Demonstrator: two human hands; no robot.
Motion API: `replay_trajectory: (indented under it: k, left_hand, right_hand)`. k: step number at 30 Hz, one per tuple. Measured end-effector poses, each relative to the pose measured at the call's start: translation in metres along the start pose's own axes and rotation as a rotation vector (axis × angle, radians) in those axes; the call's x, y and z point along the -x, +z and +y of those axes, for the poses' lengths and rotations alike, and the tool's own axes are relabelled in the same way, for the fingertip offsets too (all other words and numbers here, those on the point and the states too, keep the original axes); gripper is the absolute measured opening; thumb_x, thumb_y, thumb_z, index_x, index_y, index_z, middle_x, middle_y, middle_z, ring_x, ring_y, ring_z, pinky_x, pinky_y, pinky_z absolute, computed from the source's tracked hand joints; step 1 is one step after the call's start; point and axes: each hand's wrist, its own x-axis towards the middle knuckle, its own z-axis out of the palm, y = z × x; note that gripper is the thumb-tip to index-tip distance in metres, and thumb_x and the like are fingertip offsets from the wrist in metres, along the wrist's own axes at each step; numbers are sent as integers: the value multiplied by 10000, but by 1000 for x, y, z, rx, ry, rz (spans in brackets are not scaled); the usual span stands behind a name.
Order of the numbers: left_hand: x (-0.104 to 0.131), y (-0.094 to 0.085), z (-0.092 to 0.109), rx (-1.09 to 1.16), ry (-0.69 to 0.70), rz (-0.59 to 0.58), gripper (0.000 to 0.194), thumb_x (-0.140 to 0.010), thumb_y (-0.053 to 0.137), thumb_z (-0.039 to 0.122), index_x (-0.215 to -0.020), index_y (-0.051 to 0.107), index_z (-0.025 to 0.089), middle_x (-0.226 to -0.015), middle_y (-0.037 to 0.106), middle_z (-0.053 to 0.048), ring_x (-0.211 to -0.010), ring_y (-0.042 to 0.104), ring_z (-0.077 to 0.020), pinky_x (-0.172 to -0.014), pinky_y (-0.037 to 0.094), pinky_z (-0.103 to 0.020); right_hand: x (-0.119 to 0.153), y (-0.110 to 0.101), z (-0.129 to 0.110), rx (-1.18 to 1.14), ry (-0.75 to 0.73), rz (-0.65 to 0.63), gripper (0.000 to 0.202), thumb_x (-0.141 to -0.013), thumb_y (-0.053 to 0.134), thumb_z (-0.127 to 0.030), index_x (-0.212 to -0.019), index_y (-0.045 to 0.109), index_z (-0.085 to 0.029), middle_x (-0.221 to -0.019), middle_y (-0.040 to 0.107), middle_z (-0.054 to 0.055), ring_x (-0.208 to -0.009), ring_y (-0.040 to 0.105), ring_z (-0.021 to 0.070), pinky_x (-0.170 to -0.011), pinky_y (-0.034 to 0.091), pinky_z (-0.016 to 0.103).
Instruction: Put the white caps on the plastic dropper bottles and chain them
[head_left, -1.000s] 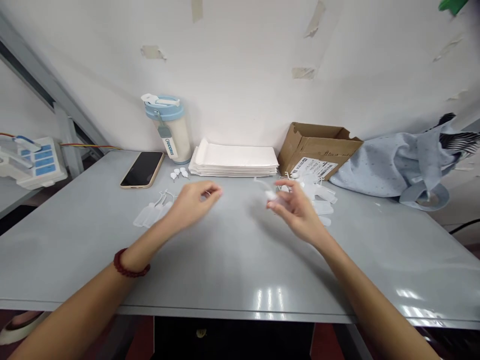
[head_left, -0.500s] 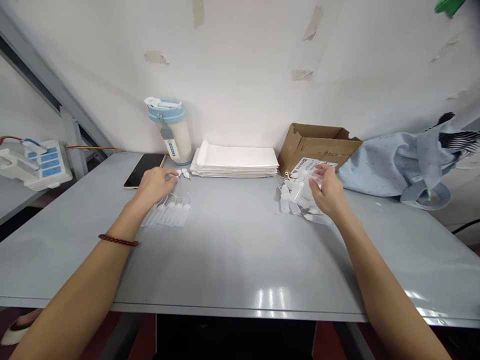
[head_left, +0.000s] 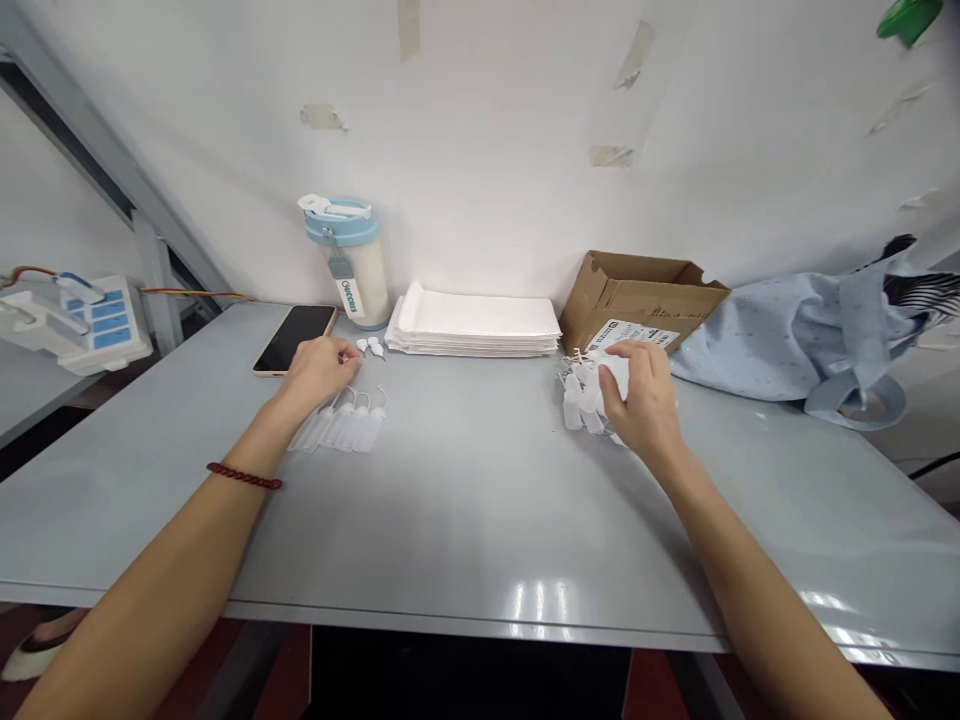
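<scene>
My left hand (head_left: 321, 370) is closed, its thumb and fingertips pressed together beside a few small white caps (head_left: 370, 346); whatever the fingertips hold is too small or hidden to make out. Just below it, several small translucent plastic bottles (head_left: 349, 428) lie side by side in a row, with thin looped straps at their tops. On the other side, my right hand (head_left: 641, 395) hovers at a loose heap of similar bottles (head_left: 581, 400), thumb and fingers apart. Part of that heap is hidden behind the hand.
A phone (head_left: 296, 338) and a blue-lidded tumbler (head_left: 352, 265) stand at the back left. White padded envelopes (head_left: 480, 325) are stacked by the wall. Behind the heap sits an open cardboard box (head_left: 637, 295), with a light blue cloth bag (head_left: 780, 335) to its right.
My right hand has shifted slightly left and down over the heap, its thumb and fingers still apart. My left hand stays by the caps, its fingertips more curled. The view has shifted a little.
</scene>
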Motion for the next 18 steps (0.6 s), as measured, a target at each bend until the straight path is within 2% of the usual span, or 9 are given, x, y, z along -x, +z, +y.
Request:
replay_trajectory:
  k: [4, 7, 11, 15, 18]
  left_hand:
    - [4, -4, 2, 42, -44, 23, 148, -701, 550, 256, -732, 647, 149, -736, 650, -66, -801, 610, -271, -754, 439, -345]
    - [5, -7, 4, 92, -68, 50, 207, -719, 572, 287, -842, 623, 128, -828, 668, -75, -853, 609, -261, -802, 450, -350]
    - [7, -10, 9, 166, -91, 94, 323, -740, 572, 290, -1006, 584, 106, -915, 696, -115, -902, 631, -263, -859, 451, -375]
    - [10, -13, 19, 256, -73, 87, 229, -708, 608, 282, -894, 635, 153, -908, 719, -91, -886, 663, -234, -847, 478, -324]
    - [14, -16, 25, 430, -34, 50, 232, -667, 650, 323, -836, 667, 166, -868, 726, -75, -898, 667, -239, -818, 495, -307]
  right_hand:
    - [7, 9, -21, -79, -54, -58, 172, -887, 441, -214, -1046, 500, -182, -1031, 558, 139, -999, 520, 277, -833, 437, 446]
    - [13, 18, -36, -148, -119, -142, 157, -886, 440, -190, -1029, 503, -173, -1021, 564, 146, -974, 521, 271, -807, 440, 423]
    - [18, 32, -61, -255, -191, -320, 164, -891, 415, -174, -1020, 514, -158, -1009, 577, 154, -941, 524, 267, -784, 433, 411]
    - [13, 48, -95, -384, -196, -442, 178, -913, 420, -233, -1034, 518, -147, -1028, 581, 149, -957, 525, 262, -812, 434, 405]
    - [1, 58, -131, -466, -187, -544, 291, -906, 481, -364, -1092, 506, -142, -1064, 567, 149, -973, 521, 263, -837, 435, 411]
